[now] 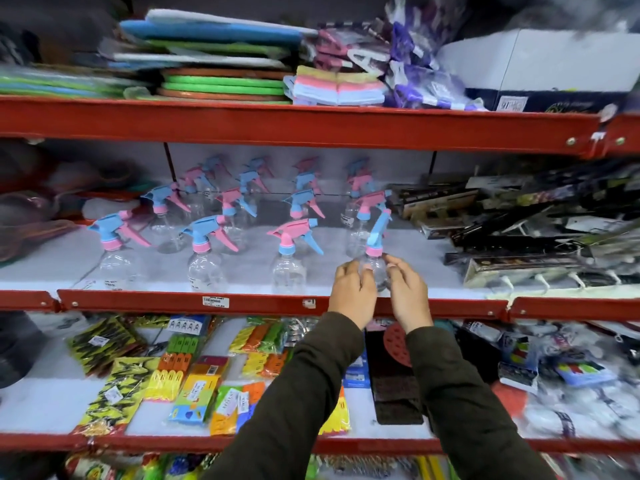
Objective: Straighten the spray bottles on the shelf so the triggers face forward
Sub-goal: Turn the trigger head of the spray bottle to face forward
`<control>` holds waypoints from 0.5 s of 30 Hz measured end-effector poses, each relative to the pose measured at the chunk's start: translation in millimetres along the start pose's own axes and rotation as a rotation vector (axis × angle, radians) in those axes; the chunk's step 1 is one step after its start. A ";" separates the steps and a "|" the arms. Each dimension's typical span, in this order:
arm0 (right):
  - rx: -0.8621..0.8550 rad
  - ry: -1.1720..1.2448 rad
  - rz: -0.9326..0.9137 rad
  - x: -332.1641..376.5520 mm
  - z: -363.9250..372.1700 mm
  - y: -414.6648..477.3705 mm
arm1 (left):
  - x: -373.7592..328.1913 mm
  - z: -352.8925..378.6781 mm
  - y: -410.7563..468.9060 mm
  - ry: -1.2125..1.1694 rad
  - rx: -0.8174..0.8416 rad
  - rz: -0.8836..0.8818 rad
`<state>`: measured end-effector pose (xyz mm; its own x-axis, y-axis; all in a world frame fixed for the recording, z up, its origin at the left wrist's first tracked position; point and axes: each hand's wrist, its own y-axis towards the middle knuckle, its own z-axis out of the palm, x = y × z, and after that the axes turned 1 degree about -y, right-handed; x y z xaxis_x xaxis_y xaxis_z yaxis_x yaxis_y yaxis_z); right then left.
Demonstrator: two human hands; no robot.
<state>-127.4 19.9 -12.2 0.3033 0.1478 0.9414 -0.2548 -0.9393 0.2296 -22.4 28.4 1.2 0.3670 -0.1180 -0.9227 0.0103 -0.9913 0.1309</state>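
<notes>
Head camera, looking at red metal store shelving. On the middle shelf [242,301] stand rows of clear plastic spray bottles with pink-and-blue trigger heads. The landmark is the front-row bottle on the far right [375,258], the one the person is handling.

The left hand [351,292] and right hand [405,294] cup this bottle from either side, fingers curled against its clear body just below the pink collar. Holding it by the body on both sides lets the person twist it on the spot without lifting it. Its blue head looks turned almost edge-on to the camera, so it seems to be mid-rotation.

Left of this bottle, three more front-row bottles [287,254] stand apart, triggers angled down to the right. Behind it, further rows recede to the shelf's back wall. Right of it lie dark boxed goods [519,237]. Below it, the lower shelf holds bright packets of pegs [194,386].
</notes>
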 end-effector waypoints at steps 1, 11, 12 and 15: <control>-0.012 -0.026 -0.005 -0.1 -1.5 -3.0 | -0.2 -0.5 2.7 0.006 0.007 -0.011; -0.057 -0.084 -0.029 -6.1 -6.7 -6.6 | 2.8 -5.4 11.4 -0.015 0.010 -0.040; -0.045 -0.080 -0.022 -6.2 -6.6 -5.3 | 5.0 -5.2 8.8 -0.020 -0.015 -0.039; -0.006 -0.074 -0.014 -3.7 -5.1 -6.6 | 8.1 -3.7 2.8 -0.037 -0.012 -0.033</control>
<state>-131.6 27.2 -15.9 0.3737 0.1375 0.9173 -0.2559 -0.9353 0.2445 -16.0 24.9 -4.6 0.3317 -0.0878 -0.9393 0.0328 -0.9940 0.1045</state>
